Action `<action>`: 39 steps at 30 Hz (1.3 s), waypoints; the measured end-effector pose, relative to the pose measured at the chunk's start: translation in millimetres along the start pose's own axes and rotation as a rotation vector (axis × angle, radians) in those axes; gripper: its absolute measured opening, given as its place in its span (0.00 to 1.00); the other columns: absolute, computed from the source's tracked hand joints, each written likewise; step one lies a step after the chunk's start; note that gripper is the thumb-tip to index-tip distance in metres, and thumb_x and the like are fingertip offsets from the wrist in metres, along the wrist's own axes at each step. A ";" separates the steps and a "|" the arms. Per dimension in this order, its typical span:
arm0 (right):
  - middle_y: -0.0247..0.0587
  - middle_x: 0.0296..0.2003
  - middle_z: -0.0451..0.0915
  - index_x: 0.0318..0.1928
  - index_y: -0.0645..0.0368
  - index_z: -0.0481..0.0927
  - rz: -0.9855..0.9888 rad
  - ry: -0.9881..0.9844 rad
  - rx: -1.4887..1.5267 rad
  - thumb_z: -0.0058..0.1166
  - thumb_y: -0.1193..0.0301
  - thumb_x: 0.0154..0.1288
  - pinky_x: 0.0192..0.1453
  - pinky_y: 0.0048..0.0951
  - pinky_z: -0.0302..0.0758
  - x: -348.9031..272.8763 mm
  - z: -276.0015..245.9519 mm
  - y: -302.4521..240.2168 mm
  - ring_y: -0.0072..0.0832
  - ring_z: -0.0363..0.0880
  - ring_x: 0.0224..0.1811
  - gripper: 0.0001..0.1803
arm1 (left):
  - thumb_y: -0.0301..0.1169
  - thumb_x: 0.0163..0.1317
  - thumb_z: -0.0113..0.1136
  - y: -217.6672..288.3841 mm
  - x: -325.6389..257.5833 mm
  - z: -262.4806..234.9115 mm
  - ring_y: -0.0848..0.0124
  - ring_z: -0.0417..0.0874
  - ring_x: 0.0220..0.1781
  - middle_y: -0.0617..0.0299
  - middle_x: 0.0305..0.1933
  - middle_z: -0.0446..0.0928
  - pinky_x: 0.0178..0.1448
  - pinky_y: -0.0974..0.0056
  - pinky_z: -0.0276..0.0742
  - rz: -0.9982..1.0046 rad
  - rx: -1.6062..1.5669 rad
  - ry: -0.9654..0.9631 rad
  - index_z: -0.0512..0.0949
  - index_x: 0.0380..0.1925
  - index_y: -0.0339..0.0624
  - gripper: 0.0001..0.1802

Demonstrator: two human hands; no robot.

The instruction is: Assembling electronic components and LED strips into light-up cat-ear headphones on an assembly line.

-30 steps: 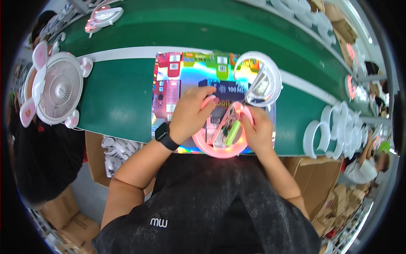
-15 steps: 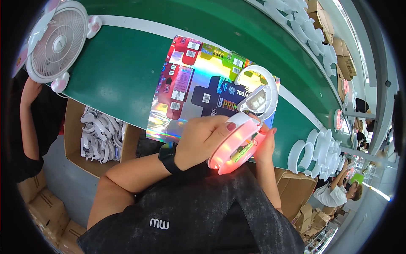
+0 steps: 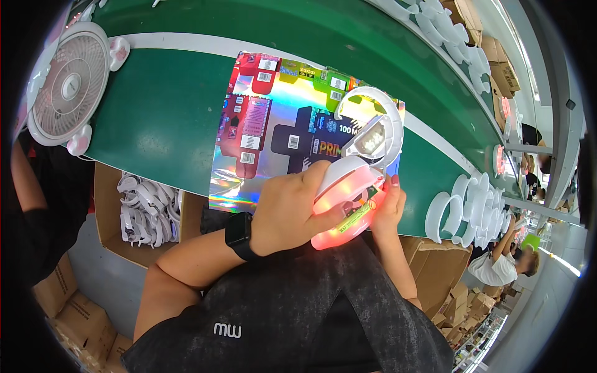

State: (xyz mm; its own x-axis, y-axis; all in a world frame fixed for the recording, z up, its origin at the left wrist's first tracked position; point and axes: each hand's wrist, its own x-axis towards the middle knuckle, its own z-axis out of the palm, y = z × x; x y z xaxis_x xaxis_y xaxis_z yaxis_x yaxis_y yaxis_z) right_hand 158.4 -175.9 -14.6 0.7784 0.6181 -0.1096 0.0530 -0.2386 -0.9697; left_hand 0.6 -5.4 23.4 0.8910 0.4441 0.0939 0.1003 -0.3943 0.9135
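Observation:
A curved white plastic device (image 3: 333,233), lit red from inside, is held up in front of my chest. My left hand (image 3: 283,208), with a black watch on its wrist, wraps round the device's left side, thumb across the inner face. My right hand (image 3: 388,208) closes on its right end; part of its grip is hidden behind the device. A yellow-green strip label (image 3: 356,217) shows on the inner face. Just beyond the hands, a white open ring-shaped part (image 3: 393,121) with a pale oval pad stands over a shiny printed card sheet (image 3: 261,163).
The sheet lies on a green table (image 3: 155,112). A white fan (image 3: 69,87) stands at the left, beside another person's arm (image 3: 28,180). A carton of white curved parts (image 3: 149,208) sits below the table edge. White curved shells (image 3: 463,208) line the right edge.
My left hand has shifted its grip, its thumb now across the device's inner face. The device has turned, showing more of that inside. The view has shifted slightly.

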 end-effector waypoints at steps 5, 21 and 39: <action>0.46 0.38 0.83 0.44 0.72 0.79 0.038 0.103 0.007 0.33 0.51 0.79 0.44 0.27 0.78 3.5 -0.9 -4.4 0.26 0.82 0.38 0.33 | 0.48 0.59 0.64 -4.6 8.7 -1.4 0.48 0.84 0.42 0.41 0.40 0.81 0.44 0.54 0.79 -0.070 -0.126 -0.057 0.67 0.60 0.34 0.37; 0.46 0.50 0.81 0.57 0.69 0.74 0.145 0.062 0.254 0.43 0.51 0.76 0.57 0.30 0.74 18.5 -6.5 -21.2 0.29 0.80 0.51 0.29 | 0.33 0.63 0.64 -29.8 6.6 24.4 0.77 0.82 0.37 0.59 0.42 0.79 0.36 0.71 0.80 -0.403 -0.933 0.043 0.64 0.62 0.34 0.30; 0.46 0.57 0.78 0.65 0.70 0.68 0.158 -0.131 0.260 0.64 0.61 0.60 0.63 0.31 0.70 13.9 -22.8 -40.7 0.29 0.77 0.57 0.37 | 0.46 0.69 0.54 -24.7 13.8 8.5 0.69 0.84 0.45 0.56 0.51 0.78 0.46 0.63 0.83 -0.652 -1.033 -0.088 0.65 0.63 0.42 0.29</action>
State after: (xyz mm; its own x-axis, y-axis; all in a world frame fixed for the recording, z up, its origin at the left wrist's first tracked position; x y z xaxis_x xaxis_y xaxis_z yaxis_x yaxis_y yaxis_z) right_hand 181.3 -174.6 28.3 0.6762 0.6838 -0.2741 -0.2371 -0.1503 -0.9598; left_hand 14.2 3.6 -1.2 0.8364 0.2478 -0.4890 0.1761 0.7233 0.6677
